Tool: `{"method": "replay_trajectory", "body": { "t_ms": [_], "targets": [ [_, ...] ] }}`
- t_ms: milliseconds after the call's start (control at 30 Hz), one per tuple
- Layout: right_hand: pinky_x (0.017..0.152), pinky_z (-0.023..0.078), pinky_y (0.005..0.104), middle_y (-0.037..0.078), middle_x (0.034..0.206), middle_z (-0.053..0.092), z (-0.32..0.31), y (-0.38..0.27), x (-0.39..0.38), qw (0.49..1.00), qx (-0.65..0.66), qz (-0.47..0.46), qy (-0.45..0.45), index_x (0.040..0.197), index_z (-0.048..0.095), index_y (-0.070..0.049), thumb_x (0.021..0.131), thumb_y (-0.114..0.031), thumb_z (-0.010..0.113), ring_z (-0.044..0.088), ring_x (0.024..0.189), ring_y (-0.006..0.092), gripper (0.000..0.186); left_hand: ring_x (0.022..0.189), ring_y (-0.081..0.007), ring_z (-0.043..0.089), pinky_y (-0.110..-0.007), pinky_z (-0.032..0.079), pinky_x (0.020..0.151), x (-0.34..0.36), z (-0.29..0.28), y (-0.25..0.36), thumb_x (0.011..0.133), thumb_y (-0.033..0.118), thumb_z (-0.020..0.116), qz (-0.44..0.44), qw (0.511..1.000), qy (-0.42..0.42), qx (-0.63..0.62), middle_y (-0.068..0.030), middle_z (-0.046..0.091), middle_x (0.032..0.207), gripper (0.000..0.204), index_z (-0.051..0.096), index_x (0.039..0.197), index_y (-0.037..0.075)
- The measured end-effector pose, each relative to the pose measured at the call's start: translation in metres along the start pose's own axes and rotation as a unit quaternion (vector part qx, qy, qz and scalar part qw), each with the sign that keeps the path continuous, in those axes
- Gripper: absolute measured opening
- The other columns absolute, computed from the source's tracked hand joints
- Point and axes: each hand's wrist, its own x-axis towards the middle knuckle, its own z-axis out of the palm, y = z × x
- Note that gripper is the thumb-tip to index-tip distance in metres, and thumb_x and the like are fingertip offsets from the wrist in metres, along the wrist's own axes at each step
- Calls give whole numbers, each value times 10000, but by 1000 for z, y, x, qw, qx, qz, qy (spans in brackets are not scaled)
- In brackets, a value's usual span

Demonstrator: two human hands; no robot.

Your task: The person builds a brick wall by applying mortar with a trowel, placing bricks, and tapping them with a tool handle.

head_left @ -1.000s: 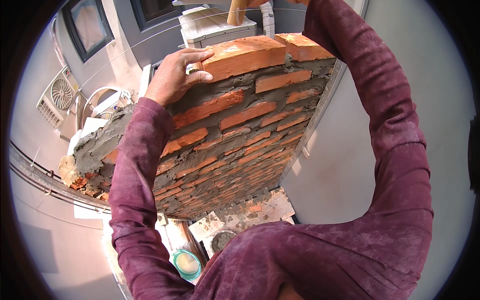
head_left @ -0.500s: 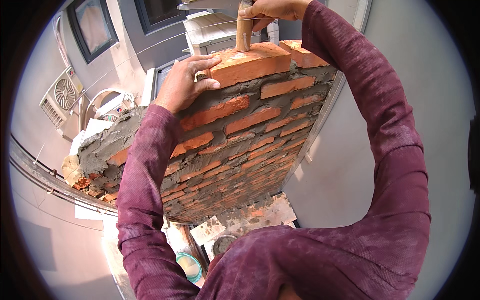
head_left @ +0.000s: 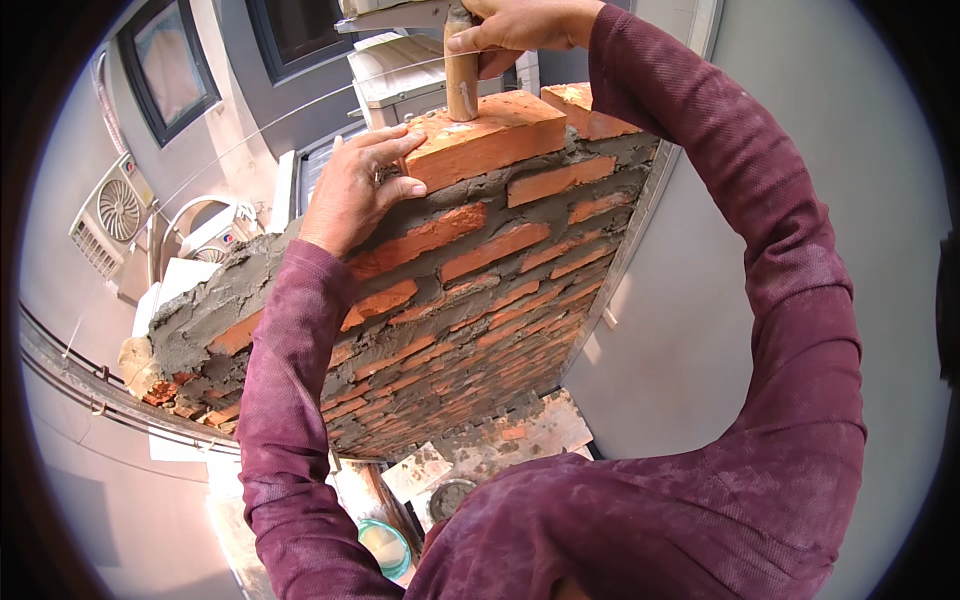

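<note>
My left hand [head_left: 355, 185] grips the near left end of a red-orange brick [head_left: 500, 142] on top of a brick wall [head_left: 495, 250] with grey mortar joints, its fingertips over the top edge and thumb against the front face. My right hand [head_left: 525, 25] is closed round an upright wooden handle [head_left: 462, 85], whose lower end stands on that brick; the tool's upper part is cut off by the frame. Another brick [head_left: 570, 100] sits to the right on the top course, partly behind my sleeve. A thin line [head_left: 265, 127] stretches across above the wall.
Air-conditioning units [head_left: 120, 210] and dark-framed windows [head_left: 165, 70] are behind the wall. A plain grey wall [head_left: 790, 120] stands at the right. Far below are a stained board [head_left: 555, 425], a mortar bucket [head_left: 450, 495] and a teal bucket [head_left: 380, 545]. A metal rail [head_left: 60, 355] curves along the left.
My right hand has brought the wooden handle down from above onto the brick's top. My left hand stays on the same brick. The whole view has shifted slightly.
</note>
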Motion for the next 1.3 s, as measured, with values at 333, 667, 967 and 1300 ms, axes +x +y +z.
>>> {"method": "replay_trajectory", "body": {
  "t_ms": [333,667,967,1300],
  "targets": [
    [823,607,369,161,1006,687,-4,-4,-5,999,0,54,-2,1007,596,40,970,-97,595,711,951,291,142,1267,-308,565,-625,224,1181,-5,2,-2,774,364,785,-4,999,0,46,-86,609,1372,546,674,1284,206],
    [769,618,365,129,959,663,-32,14,-9,998,-27,38,44,1045,584,59,944,-120,627,702,905,265,210,1312,-303,530,-636,194,1187,1,6,0,780,348,785,6,999,-1,35,-77,596,1394,571,649,1320,220],
    [723,625,357,146,1014,660,-38,15,-5,996,-36,82,23,1113,562,68,925,-112,643,697,911,259,274,1275,-274,562,-618,200,1197,4,6,6,769,374,774,16,998,13,59,-65,610,1373,579,650,1312,217],
    [596,565,309,75,900,644,-24,26,26,998,-58,22,14,967,573,33,917,-139,651,667,750,177,196,1296,-261,552,-605,156,1209,-8,-1,3,787,309,771,-3,996,-8,85,-73,606,1382,582,630,1338,185]
  ]
}}
